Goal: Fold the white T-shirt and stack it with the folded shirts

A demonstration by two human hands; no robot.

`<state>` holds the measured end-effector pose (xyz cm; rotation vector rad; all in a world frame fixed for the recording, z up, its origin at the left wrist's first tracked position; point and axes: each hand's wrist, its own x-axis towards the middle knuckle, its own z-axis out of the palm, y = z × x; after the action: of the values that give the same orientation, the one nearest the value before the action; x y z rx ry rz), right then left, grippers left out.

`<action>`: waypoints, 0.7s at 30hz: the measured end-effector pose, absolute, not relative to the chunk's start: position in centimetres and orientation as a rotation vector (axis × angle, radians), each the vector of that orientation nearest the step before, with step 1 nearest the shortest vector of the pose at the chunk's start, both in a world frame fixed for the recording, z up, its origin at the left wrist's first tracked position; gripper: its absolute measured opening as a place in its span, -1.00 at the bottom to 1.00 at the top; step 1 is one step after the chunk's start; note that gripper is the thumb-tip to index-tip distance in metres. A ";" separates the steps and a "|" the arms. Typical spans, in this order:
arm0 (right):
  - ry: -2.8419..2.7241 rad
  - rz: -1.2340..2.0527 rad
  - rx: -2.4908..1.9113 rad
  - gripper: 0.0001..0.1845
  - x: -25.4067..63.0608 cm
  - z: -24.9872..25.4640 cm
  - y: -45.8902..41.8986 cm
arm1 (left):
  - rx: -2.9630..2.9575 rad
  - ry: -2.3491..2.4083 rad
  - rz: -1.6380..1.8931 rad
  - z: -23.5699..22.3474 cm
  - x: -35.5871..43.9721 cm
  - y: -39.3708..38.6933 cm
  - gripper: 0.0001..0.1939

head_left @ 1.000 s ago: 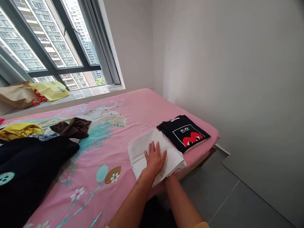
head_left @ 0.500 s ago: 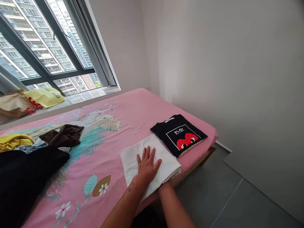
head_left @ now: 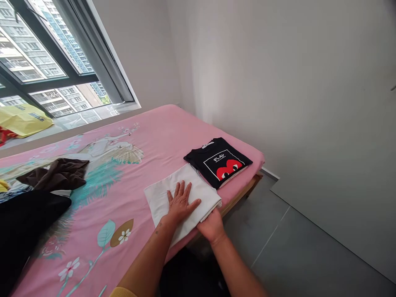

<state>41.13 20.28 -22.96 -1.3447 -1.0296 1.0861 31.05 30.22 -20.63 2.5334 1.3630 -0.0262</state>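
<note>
A white folded garment [head_left: 161, 194], its exact kind not visible, lies flat at the near right edge of the bed. My left hand [head_left: 182, 205] rests palm down on top of it, fingers stretched and spread. My right hand [head_left: 213, 227] is at the garment's near right edge, with the fingers tucked beneath the cloth and out of sight. Just beyond the garment, almost touching it, is a neatly folded black T-shirt [head_left: 198, 159] with a red heart print and the word PLAY.
Pink patterned bedding [head_left: 167, 132] covers the bed. A loose heap at left holds a brown cloth [head_left: 58, 175] and a black cloth [head_left: 31, 218]. A yellow bag [head_left: 26, 119] sits on the windowsill. Grey floor tiles [head_left: 278, 243] and a wall [head_left: 293, 103] lie to the right.
The view has turned right, shifting everything left. My right hand has come partly out from under the white garment, showing more of itself. My left hand stays flat on top.
</note>
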 end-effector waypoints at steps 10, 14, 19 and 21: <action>-0.265 1.513 -0.783 -0.64 42.9 -23.0 16.0 | 2.552 1.233 -0.094 -19.3 30.3 28.9 -0.09; -0.127 1.426 -0.837 -0.75 41.6 -23.3 16.6 | 2.711 0.979 -0.079 -18.8 28.4 26.2 -0.05; -0.142 1.375 -0.933 -0.66 40.9 -23.8 17.0 | 2.765 0.907 -0.041 -19.0 27.0 23.8 -0.41; -0.131 1.348 -0.951 -0.63 40.4 -23.6 17.2 | 2.754 0.919 0.005 -19.1 27.1 23.6 -0.48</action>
<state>40.39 17.24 -23.57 -0.9511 -0.1313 1.3484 27.06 23.57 -19.06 2.7544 0.9190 0.0046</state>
